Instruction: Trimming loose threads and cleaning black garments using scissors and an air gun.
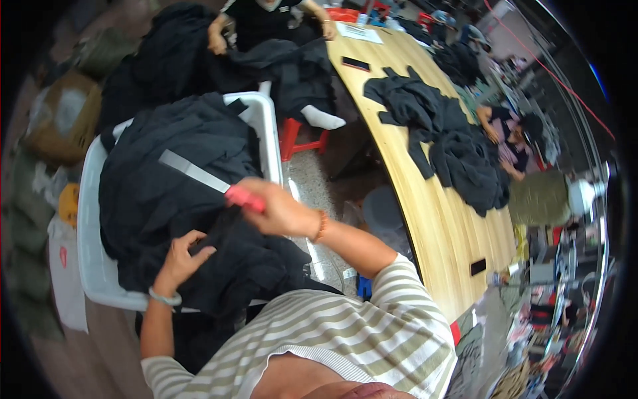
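Right hand [276,207] closed round the grip of a red-handled blade [196,174], metal tip pointing to 10 o'clock over dark cloth [183,130] heaped in a white tub [270,139]. Left hand [178,261] at 8 o'clock from the right, thumb and fingers spread apart by the same cloth, contact hard to tell. Pale bench [393,159] at 3 o'clock from the tub, dark garments [465,163] bunched on top at 2 o'clock from the right hand.
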A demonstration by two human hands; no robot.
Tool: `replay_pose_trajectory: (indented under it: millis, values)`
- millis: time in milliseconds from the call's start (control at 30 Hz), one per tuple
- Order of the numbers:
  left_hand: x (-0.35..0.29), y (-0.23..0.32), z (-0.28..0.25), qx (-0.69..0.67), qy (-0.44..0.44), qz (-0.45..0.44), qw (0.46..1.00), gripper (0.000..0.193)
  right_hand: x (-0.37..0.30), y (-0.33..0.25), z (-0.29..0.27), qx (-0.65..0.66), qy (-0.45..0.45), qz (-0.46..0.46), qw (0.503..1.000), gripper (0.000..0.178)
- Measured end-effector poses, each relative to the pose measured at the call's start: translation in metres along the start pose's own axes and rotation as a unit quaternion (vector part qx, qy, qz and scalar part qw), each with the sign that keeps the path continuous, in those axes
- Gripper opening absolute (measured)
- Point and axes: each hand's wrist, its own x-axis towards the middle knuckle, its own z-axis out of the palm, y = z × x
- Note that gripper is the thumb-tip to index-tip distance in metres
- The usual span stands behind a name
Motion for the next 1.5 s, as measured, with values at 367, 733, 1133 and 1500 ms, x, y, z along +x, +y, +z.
replay_pose_trajectory:
  millis: [367,733,1133,1500]
  values:
    - [-0.001,-0.069,-0.155,0.383,0.369,-0.064,0.845,0.022,0.0,-0.016,-0.088,-0.143,0.07,0.009,0.987,0.028]
    - [-0.097,-0.218,-0.076,0.315,0.243,-0.355,0.846,0.037,-0.066,0.012,-0.009,-0.103,-0.242,0.193,0.945,0.026]
    - [-0.055,-0.142,0.061,0.149,0.376,-0.233,0.884,0.071,-0.048,0.031,0.044,-0.18,-0.386,0.16,0.89,0.027]
    - [-0.044,-0.123,0.109,0.272,0.197,-0.128,0.933,0.075,-0.024,0.032,0.053,-0.218,-0.438,0.137,0.861,0.033]
